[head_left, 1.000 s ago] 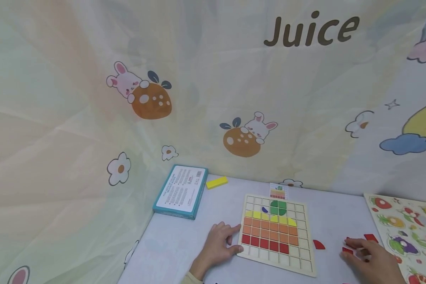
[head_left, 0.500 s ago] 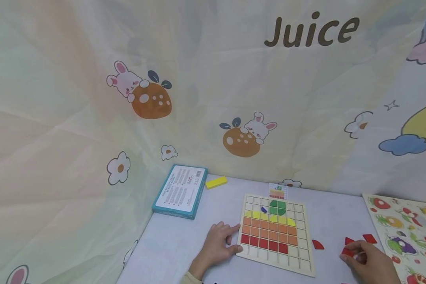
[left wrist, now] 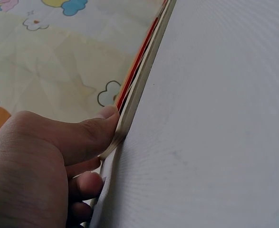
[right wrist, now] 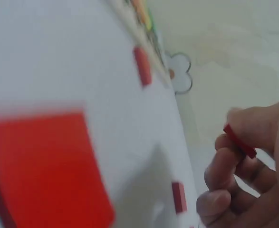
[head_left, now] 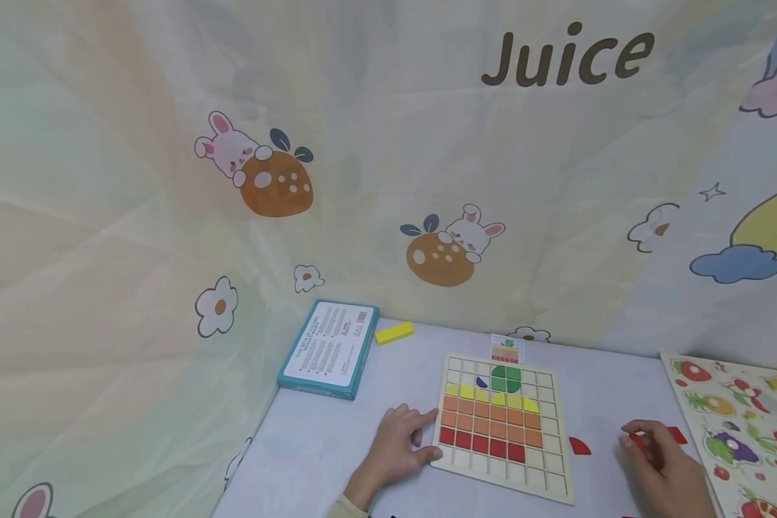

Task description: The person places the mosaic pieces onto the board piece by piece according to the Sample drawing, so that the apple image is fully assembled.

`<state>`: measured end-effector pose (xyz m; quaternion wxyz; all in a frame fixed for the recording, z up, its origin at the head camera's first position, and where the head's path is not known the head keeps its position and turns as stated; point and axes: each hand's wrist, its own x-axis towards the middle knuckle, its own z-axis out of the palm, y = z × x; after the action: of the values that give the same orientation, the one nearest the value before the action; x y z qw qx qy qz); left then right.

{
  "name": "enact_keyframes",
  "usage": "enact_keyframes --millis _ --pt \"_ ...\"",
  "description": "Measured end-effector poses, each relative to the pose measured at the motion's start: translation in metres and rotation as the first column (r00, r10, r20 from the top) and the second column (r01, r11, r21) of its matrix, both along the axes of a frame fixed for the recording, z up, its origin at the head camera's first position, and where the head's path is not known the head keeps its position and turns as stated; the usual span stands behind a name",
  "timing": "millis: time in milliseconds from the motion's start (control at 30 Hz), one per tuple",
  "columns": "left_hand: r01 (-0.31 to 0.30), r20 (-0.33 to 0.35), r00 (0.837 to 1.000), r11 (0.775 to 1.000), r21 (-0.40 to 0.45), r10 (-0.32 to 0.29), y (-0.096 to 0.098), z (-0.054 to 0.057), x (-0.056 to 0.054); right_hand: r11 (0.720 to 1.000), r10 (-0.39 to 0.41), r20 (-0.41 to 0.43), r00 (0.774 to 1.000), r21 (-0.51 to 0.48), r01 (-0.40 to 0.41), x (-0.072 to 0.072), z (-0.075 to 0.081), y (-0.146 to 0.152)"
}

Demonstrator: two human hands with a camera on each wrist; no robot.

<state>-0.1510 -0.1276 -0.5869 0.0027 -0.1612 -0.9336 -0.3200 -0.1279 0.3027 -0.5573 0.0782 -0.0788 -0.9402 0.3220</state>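
My left hand (head_left: 395, 446) rests at the left edge of the pale wooden grid board (head_left: 547, 496), its index finger and thumb touching the rim near the front corner. In the left wrist view the thumb lies along the board's edge (left wrist: 137, 90). Rows of red, orange and yellow pieces fill part of the grid, with green rounded pieces (head_left: 506, 379) and a small blue one (head_left: 482, 383) above. Right of the board, my right hand (head_left: 670, 475) pinches a small red piece (right wrist: 240, 142) between thumb and fingers; its face is mostly hidden.
A red quarter-circle piece (head_left: 580, 447) lies beside the board, another red piece (head_left: 677, 434) beyond the right hand. A printed card (head_left: 507, 350) stands behind the board. Farther left are a teal box (head_left: 329, 349) and a yellow block (head_left: 395, 332); a fruit-patterned board (head_left: 732, 410) lies right.
My right hand has gathered a red piece into its fingertips and turned upward slightly to the left. The left hand and the grid board have stayed in place.
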Motion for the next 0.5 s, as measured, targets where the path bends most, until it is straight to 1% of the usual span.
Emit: enact_keyframes --millis 67,167,233,267,300,400,500 --pt "0.004 -0.003 1.0 1.0 0.002 -0.004 0.0 0.001 0.0 0.998 -0.048 0.001 0.999 -0.051 0.048 0.0 0.003 -0.009" --pt "0.007 -0.007 1.0 1.0 0.003 -0.007 0.0 0.001 0.0 0.982 -0.135 0.056 0.989 -0.13 0.141 -0.002 0.003 -0.025" --pt "0.007 -0.009 1.0 1.0 0.001 -0.007 0.0 0.001 0.0 0.97 -0.167 0.102 0.981 -0.16 0.181 -0.004 0.002 -0.036" --pt "0.007 -0.008 1.0 1.0 0.0 -0.007 0.0 0.001 0.0 0.967 -0.171 0.118 0.978 -0.172 0.189 -0.005 0.001 -0.041" --pt "0.007 -0.008 1.0 1.0 0.0 -0.007 0.0 0.001 -0.001 0.964 -0.17 0.131 0.977 -0.185 0.192 -0.006 0.0 -0.046" --pt "0.006 -0.006 1.0 1.0 -0.002 -0.006 0.0 0.0 -0.001 0.963 -0.107 0.172 0.979 -0.226 0.145 -0.008 -0.002 -0.06" --pt "0.005 -0.006 1.0 1.0 -0.005 -0.005 0.0 0.0 0.0 0.946 -0.034 0.214 0.976 -0.308 0.101 -0.008 -0.002 -0.071"
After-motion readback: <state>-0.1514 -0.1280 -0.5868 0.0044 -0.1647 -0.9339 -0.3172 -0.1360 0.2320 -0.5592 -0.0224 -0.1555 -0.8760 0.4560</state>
